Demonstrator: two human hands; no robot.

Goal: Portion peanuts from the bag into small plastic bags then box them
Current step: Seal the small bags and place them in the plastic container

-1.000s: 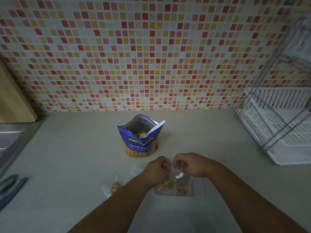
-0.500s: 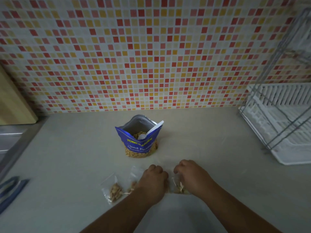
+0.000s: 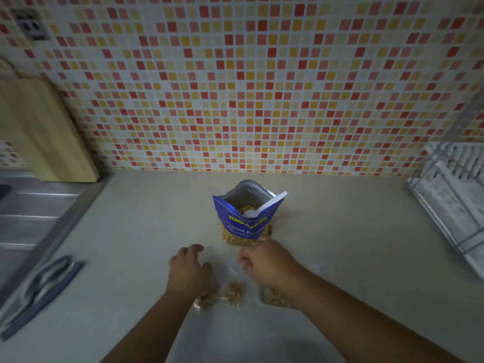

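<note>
Both blurred — left hand [image 3: 188,271] loosely spread, right hand [image 3: 264,265] curled, grip unclear; small bags [image 3: 234,294] half hidden beneath.

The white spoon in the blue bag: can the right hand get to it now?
Probably yes: the right hand lies just in front of the blue bag, and the spoon handle sticks out over its open rim.

spoon [image 3: 264,205] in peanut bag [image 3: 246,227]; small bags [image 3: 235,294] before it; rack [image 3: 450,200] right; sink [image 3: 31,213] left
</note>
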